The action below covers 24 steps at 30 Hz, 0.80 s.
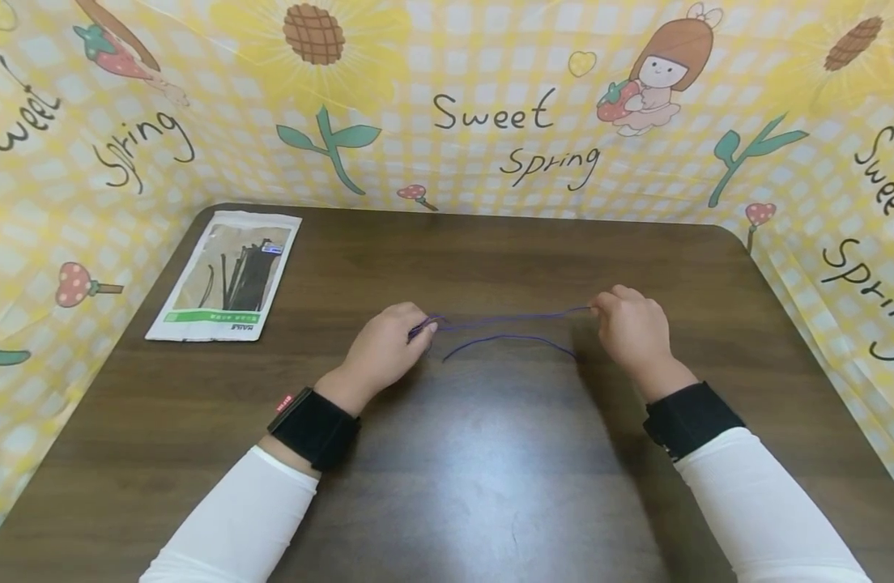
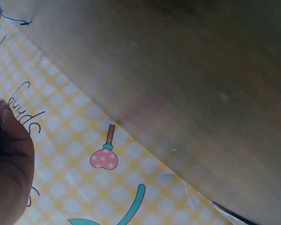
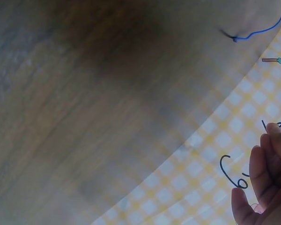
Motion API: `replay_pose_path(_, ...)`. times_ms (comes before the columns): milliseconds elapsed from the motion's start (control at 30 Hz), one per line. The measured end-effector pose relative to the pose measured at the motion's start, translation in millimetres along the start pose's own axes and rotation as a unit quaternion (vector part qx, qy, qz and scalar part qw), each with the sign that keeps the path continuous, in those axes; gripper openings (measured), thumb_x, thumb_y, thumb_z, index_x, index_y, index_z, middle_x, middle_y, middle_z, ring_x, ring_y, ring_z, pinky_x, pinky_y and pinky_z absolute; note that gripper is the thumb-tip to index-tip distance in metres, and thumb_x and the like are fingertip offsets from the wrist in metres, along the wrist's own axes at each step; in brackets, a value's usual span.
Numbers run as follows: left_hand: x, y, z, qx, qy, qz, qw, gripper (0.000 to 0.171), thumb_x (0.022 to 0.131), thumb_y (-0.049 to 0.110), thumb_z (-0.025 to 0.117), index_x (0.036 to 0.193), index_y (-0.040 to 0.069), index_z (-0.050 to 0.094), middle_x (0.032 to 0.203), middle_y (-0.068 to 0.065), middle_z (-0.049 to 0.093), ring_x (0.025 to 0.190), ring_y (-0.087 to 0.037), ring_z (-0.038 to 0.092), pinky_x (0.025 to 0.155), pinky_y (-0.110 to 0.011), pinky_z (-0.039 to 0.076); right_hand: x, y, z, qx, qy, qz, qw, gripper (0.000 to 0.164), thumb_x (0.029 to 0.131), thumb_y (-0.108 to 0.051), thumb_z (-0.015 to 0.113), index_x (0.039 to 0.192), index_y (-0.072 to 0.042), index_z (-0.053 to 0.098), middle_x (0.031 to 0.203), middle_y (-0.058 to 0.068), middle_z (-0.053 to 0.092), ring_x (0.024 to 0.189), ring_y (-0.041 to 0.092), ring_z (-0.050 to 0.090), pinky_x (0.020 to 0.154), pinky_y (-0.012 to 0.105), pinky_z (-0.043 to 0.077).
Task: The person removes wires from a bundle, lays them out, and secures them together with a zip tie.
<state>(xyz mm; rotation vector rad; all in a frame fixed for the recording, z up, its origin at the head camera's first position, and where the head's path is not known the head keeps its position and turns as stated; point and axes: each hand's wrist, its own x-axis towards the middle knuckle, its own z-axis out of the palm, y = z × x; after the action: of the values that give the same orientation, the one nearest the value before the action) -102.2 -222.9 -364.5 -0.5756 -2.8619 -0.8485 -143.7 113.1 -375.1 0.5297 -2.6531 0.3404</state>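
In the head view a thin blue wire [image 1: 512, 319] runs nearly level, stretched between both hands. My left hand [image 1: 385, 348] pinches it at the left, with some small loops of it by the thumb and fingertips. At the other end, my right hand [image 1: 632, 332] pinches the wire between thumb and fingers. A second blue length [image 1: 508, 337] arches just nearer to me, between the hands; whether it belongs to the same wire I cannot tell. The right wrist view shows a blue strand [image 3: 260, 33] with a dark end, and the pinching fingertips [image 3: 273, 127].
On the table's back left lies a white-edged packet [image 1: 224, 275] with a green band and dark strips pictured or visible inside. The brown wooden table [image 1: 447, 502] is bordered at the back and sides by a yellow checked cloth [image 1: 447, 48].
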Motion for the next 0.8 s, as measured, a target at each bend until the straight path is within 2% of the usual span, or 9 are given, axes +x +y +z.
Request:
replay_pose_path(67,-0.8,-0.7,-0.8,-0.001,0.005,-0.015,0.9999,0.017,0.097,0.015,0.057,0.101,0.003,0.068,0.097,-0.009,0.066,0.08,-0.021,0.06,0.072,-0.036,0.051,1.2,-1.0,-1.8,0.002,0.004,-0.001,1.0,0.011,0.084,0.004,0.065,0.09,-0.001,0.072,0.079,0.012,0.064,0.071,0.031,0.06,0.054,0.043,0.047)
replay_pose_path(133,-1.3,-1.3,-1.5,-0.006,0.002,-0.023,0.9997,0.021,0.097,0.012,0.056,0.114,0.004,0.065,0.102,-0.01,0.067,0.073,-0.019,0.058,0.067,-0.034,0.049,1.6,-1.8,-3.3,0.003,0.008,-0.002,1.0,0.01,0.084,0.004,0.066,0.089,-0.001,0.072,0.079,0.012,0.064,0.069,0.031,0.06,0.053,0.043,0.047)
replay_pose_path(200,-1.6,-1.4,-2.1,-0.004,-0.005,-0.018,0.9998,0.028,0.097,0.009,0.054,0.124,0.007,0.063,0.106,-0.01,0.068,0.066,-0.017,0.053,0.063,-0.032,0.046,1.9,-2.0,-4.5,0.005,0.013,-0.004,1.0,0.009,0.083,0.004,0.067,0.088,-0.001,0.072,0.078,0.012,0.064,0.068,0.031,0.06,0.052,0.043,0.046)
replay_pose_path(267,-1.8,-1.8,-2.0,0.008,-0.013,-0.004,0.9999,0.033,0.096,0.005,0.052,0.127,0.01,0.062,0.107,-0.009,0.067,0.063,-0.017,0.049,0.058,-0.031,0.044,2.4,-2.3,-5.5,0.007,0.017,-0.009,1.0,0.008,0.083,0.004,0.067,0.088,0.0,0.072,0.077,0.013,0.064,0.067,0.031,0.06,0.051,0.042,0.046)
replay_pose_path(333,-1.9,-1.4,-1.8,0.027,-0.019,0.013,0.9994,0.033,0.095,0.003,0.051,0.123,0.011,0.065,0.109,-0.007,0.067,0.066,-0.016,0.052,0.06,-0.03,0.046,3.4,-2.3,-6.2,0.008,0.019,-0.013,1.0,0.007,0.083,0.004,0.068,0.088,0.0,0.072,0.077,0.013,0.063,0.067,0.032,0.059,0.051,0.043,0.046)
replay_pose_path(467,-2.7,-1.3,-0.7,0.051,-0.023,0.025,0.9981,0.022,0.091,0.003,0.053,0.105,0.008,0.071,0.097,-0.005,0.065,0.075,-0.017,0.058,0.065,-0.033,0.05,5.4,-1.7,-8.6,0.003,0.022,-0.015,1.0,0.007,0.083,0.003,0.067,0.088,0.0,0.071,0.078,0.013,0.064,0.069,0.033,0.06,0.054,0.045,0.047)
replay_pose_path(600,-3.5,-0.7,-0.6,0.054,-0.03,0.025,0.9978,0.015,0.087,0.007,0.054,0.092,0.009,0.068,0.085,-0.001,0.059,0.07,-0.016,0.053,0.063,-0.032,0.048,6.1,-0.5,-10.6,0.001,0.022,-0.013,1.0,0.008,0.084,0.004,0.066,0.088,0.0,0.071,0.079,0.014,0.064,0.071,0.034,0.061,0.055,0.047,0.047)
replay_pose_path(700,-3.9,-0.9,-0.1,0.064,-0.034,0.028,0.997,0.009,0.087,0.016,0.059,0.087,0.011,0.066,0.08,0.002,0.054,0.067,-0.014,0.05,0.06,-0.03,0.044,6.4,-0.2,-11.7,0.002,0.022,-0.011,1.0,0.008,0.084,0.004,0.066,0.089,0.0,0.071,0.079,0.014,0.064,0.072,0.035,0.061,0.055,0.047,0.047)
replay_pose_path(800,-4.2,-1.7,0.7,0.078,-0.033,0.032,0.9959,0.016,0.088,0.028,0.067,0.084,0.012,0.064,0.078,0.002,0.052,0.064,-0.012,0.048,0.056,-0.028,0.042,6.7,0.1,-12.4,0.001,0.024,-0.01,1.0,0.008,0.084,0.004,0.066,0.089,0.0,0.071,0.08,0.014,0.064,0.073,0.035,0.061,0.056,0.047,0.047)
